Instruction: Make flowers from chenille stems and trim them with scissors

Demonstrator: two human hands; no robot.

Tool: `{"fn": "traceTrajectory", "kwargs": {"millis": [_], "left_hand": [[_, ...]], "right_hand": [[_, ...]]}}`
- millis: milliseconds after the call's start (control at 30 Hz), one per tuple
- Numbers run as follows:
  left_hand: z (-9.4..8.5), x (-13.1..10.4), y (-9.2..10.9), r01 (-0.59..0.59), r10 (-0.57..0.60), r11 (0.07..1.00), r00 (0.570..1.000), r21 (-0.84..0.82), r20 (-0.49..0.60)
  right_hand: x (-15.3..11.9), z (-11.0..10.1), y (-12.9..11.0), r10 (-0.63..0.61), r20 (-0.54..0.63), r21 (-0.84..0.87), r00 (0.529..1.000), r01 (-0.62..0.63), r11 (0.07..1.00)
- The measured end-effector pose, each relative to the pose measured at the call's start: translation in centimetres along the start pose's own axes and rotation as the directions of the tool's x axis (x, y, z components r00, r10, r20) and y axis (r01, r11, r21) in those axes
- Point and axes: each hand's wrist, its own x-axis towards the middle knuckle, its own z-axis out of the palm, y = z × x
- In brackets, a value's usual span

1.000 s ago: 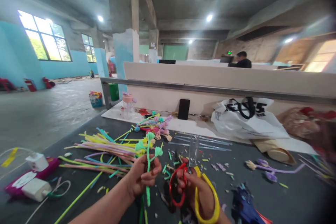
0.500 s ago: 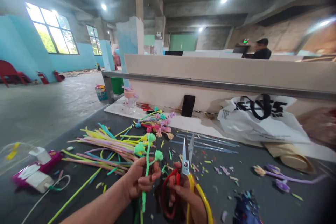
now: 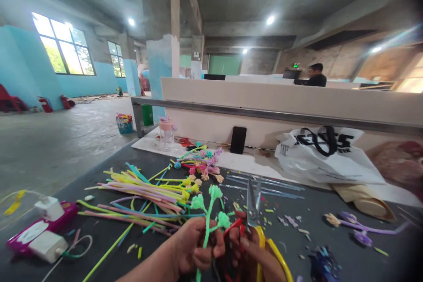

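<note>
At the bottom centre of the frame, the left hand [image 3: 196,246] pinches the stem of a mint-green pipe-cleaner flower [image 3: 208,224] between thumb and fingers, its three fluffy heads standing above the fingers. Just beside it, to the right, the right hand [image 3: 253,251] grips a pair of scissors [image 3: 254,205] with red and yellow handles, the blades pointing up and slightly parted. From where I stand, a loose heap of coloured stems [image 3: 142,194] covers the left of the dark bench [image 3: 109,246], with a bunch of finished flowers [image 3: 201,161] behind it. Small clippings lie scattered right of the scissors, near a purple flower [image 3: 361,229]. A black phone [image 3: 238,140] leans upright against the partition [image 3: 264,92], and a white bag [image 3: 330,154] slumps at the right.
</note>
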Motion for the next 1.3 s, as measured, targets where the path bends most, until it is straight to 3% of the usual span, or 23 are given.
{"fn": "traceTrajectory", "kwargs": {"millis": [200,400,567,733,900,1033,1200,1300], "left_hand": [[-0.8,0.9,-1.3,0.180,-0.183,0.983,0.981,0.045,0.070],[-1.0,1.3,-1.6,0.152,-0.162,0.980,0.984,0.130,0.068],[-0.5,1.1,-0.8,0.241,-0.241,0.967,0.970,0.082,-0.008],[0.5,1.2,-0.8,0.179,-0.156,0.975,0.974,0.134,-0.164],[1.7,1.3,-1.1,0.029,0.049,0.973,0.943,0.228,-0.328],[1.9,1.2,-0.9,-0.009,0.080,0.978,0.939,0.209,-0.334],[2.5,0.5,-0.1,-0.083,0.226,0.901,0.927,0.425,-0.300],[3.4,-0.1,0.5,-0.044,0.204,0.867,0.940,0.496,-0.272]], "right_hand": [[-0.1,-0.1,0.0,-0.017,0.018,-0.042,1.000,0.017,0.999],[-0.6,1.1,-0.2,0.028,0.055,-0.102,0.998,-0.022,0.994],[-0.5,1.4,-0.2,-0.042,0.033,-0.073,0.999,0.044,0.996],[-0.2,1.0,-0.6,-0.102,-0.101,-0.096,0.990,0.092,0.991],[-0.1,1.0,-0.6,-0.133,-0.194,-0.076,0.972,0.120,0.990],[0.4,1.0,-0.4,-0.107,-0.255,-0.054,0.961,0.096,0.994],[0.9,0.8,-0.7,-0.001,-0.262,0.013,0.965,0.005,1.000],[0.5,0.7,-1.8,0.093,-0.219,0.014,0.971,-0.092,0.996]]}}
